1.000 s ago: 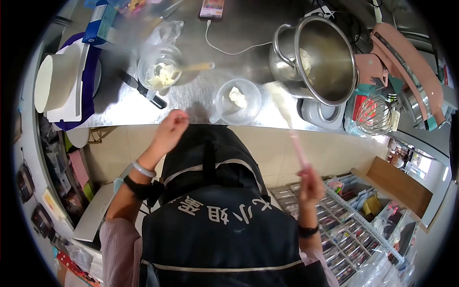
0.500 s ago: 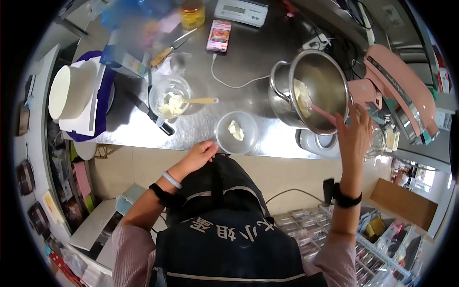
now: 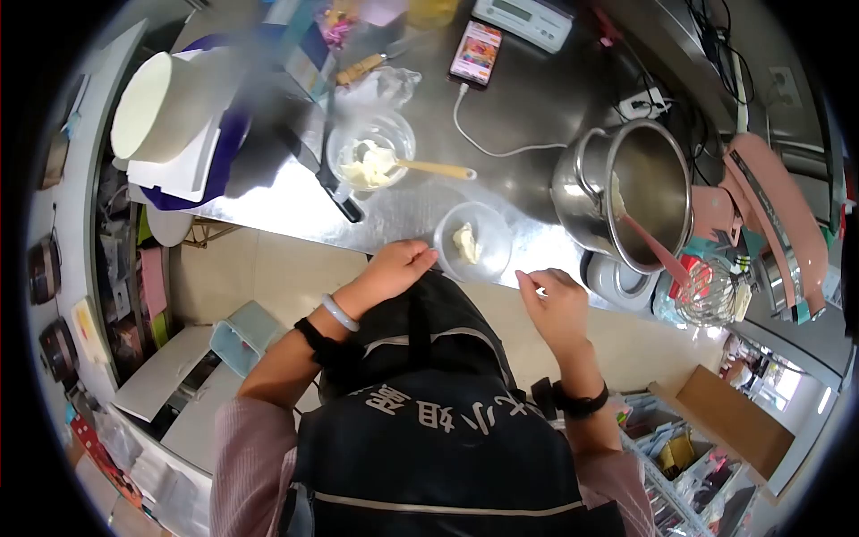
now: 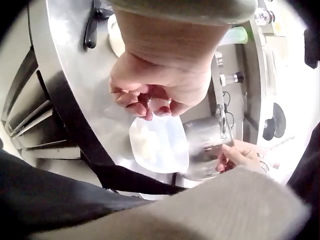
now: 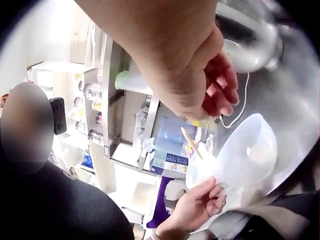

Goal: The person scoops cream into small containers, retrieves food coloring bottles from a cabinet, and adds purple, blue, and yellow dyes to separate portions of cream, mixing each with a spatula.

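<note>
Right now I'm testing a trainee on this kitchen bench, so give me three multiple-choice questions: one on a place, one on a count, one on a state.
1. Where is the pink spatula? A in the steel pot; B in a hand; C on the cake.
2. How many clear cups hold cream? A one; B two; C four.
3. How is the phone? A dark, unplugged; B face down; C lit, on a cable.
Answers: 1 A, its handle leans out of the pot. 2 B, one nearer, another farther back. 3 C, the screen glows and a white cable runs from it.
</note>
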A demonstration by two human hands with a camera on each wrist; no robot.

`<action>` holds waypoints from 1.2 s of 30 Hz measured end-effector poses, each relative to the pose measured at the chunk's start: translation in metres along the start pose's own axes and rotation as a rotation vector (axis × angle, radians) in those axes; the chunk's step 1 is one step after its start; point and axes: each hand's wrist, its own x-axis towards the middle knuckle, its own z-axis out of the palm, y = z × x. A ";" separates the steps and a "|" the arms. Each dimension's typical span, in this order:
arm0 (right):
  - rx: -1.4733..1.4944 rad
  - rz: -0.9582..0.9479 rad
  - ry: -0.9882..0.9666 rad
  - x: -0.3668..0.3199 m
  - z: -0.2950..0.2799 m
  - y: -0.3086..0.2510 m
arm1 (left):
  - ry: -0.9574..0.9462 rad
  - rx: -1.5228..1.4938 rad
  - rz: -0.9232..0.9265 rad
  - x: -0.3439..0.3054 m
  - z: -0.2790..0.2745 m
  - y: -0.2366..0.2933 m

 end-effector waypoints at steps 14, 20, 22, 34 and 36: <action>0.279 -0.163 -0.020 0.062 -0.124 -0.123 | 0.092 -0.180 0.179 -0.021 -0.031 -0.035; 0.871 -0.285 0.165 0.139 -0.158 -0.231 | -0.268 -0.265 0.454 -0.027 -0.068 0.046; 0.553 -0.227 0.167 0.203 -0.156 -0.280 | -0.460 -0.218 0.631 -0.018 -0.084 0.063; 0.265 0.290 -0.237 0.538 0.055 -0.250 | -0.633 -0.243 0.254 -0.109 -0.252 -0.081; 0.091 0.282 -0.237 0.568 0.074 -0.241 | -0.597 -0.300 0.219 -0.112 -0.261 -0.093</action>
